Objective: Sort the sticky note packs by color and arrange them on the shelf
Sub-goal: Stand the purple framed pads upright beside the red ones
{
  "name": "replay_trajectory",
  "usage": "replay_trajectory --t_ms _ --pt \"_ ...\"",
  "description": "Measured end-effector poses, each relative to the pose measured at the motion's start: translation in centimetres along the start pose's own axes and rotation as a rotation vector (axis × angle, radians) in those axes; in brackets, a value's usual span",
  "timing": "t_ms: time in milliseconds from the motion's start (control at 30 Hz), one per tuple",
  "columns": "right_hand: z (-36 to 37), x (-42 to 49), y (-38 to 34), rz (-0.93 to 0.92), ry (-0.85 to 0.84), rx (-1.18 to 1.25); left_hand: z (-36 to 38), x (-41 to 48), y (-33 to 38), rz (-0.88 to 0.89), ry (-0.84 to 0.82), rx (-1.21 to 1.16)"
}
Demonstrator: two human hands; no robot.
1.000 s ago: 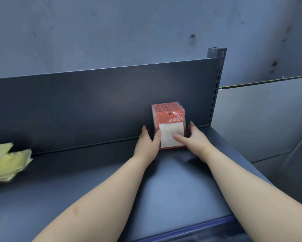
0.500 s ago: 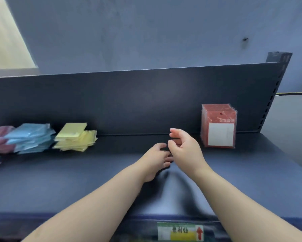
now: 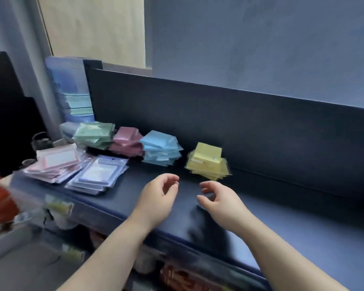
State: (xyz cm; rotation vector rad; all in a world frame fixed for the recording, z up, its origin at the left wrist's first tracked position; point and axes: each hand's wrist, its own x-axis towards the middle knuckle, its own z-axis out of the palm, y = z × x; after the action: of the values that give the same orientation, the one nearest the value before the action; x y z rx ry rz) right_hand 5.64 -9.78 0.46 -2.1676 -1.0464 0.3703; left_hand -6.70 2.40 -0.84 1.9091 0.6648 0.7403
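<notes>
Loosely piled yellow packs (image 3: pixel 208 162) lie flat, corners fanned.

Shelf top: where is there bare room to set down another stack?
Bare: the shelf right of the yellow stack, from the back panel to the front edge. Crowded: the left end, with the green stack, pink stack, blue stack and flat packs in front.

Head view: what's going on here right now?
A person is sorting sticky note packs on a dark shelf. The left hand and right hand hover over it, fingers loosely curled, holding nothing. Along the back panel sit a green pile, pink pile, blue pile and yellow pile, the yellow nearest the hands. Pink-framed packs and purple-framed packs lie in loose heaps at the front left.
</notes>
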Motion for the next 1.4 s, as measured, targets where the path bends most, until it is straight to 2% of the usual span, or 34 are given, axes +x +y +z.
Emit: replay_trajectory --t_ms 233,300,433,600,800,900,1067,1200,1400 --pt "10.0 4.5 -7.9 -0.012 -0.15 0.014 -11.8 2.0 -6.4 0.142 0.272 0.385" --pt "11.9 5.3 -9.4 0.001 -0.15 0.059 -13.9 2.8 -8.0 0.065 0.238 0.493" --pt "14.4 6.9 -11.5 0.084 -0.164 0.238 -15.4 3.5 -9.8 -0.141 0.065 0.679" --pt "15.8 8.0 -11.5 0.094 -0.119 0.261 -15.9 4.1 -9.6 -0.224 0.055 0.759" --pt "15.3 7.6 -11.4 0.097 -0.108 0.248 -15.8 4.8 -9.1 -0.296 -0.035 0.854" --pt "15.1 7.3 -11.4 0.092 -0.095 0.254 -15.8 5.0 -8.8 -0.264 -0.078 0.724" --pt "15.1 6.6 -11.5 0.041 -0.047 0.228 -16.7 5.4 -7.2 -0.286 -0.117 0.201" --pt "15.3 6.4 -11.6 0.036 -0.045 0.158 -17.4 5.9 -7.1 -0.408 -0.106 -0.144" --pt "15.3 6.7 -10.8 0.054 -0.071 0.145 -18.0 6.9 -8.1 -0.506 -0.154 -0.32"
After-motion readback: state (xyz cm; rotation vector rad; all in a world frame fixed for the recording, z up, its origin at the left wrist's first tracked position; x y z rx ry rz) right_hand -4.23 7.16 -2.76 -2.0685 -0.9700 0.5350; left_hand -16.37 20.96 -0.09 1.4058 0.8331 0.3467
